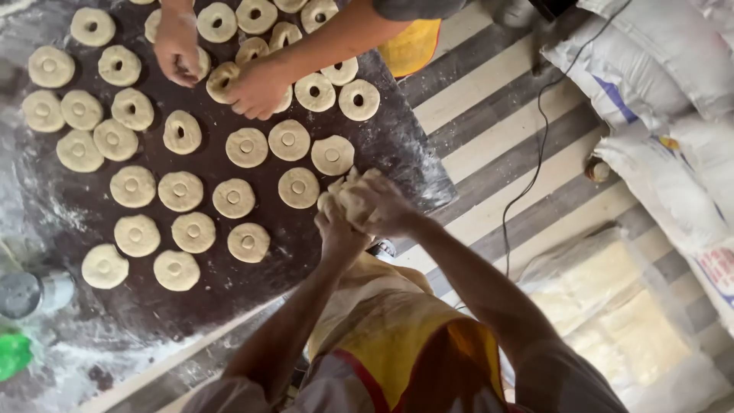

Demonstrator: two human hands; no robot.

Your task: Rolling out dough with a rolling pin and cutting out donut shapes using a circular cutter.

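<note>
My left hand (339, 232) and my right hand (388, 208) are pressed together around a pale lump of dough (349, 196) at the near right edge of a dark, flour-dusted table (252, 287). Several round dough discs with a stamped centre, such as the disc (299, 188) closest to my hands, lie in rows across the table. Farther back lie dough rings (359, 99) with open holes. A co-worker across the table has one hand (177, 47) and the other hand (258, 89) on rings at the far edge.
White sacks (657, 84) are stacked at the right on a striped floor, and a black cable (527, 176) runs past them. A clear plastic bag of flour (612, 313) lies lower right. A metal tin (23, 294) and a green object (11, 356) sit at the table's left.
</note>
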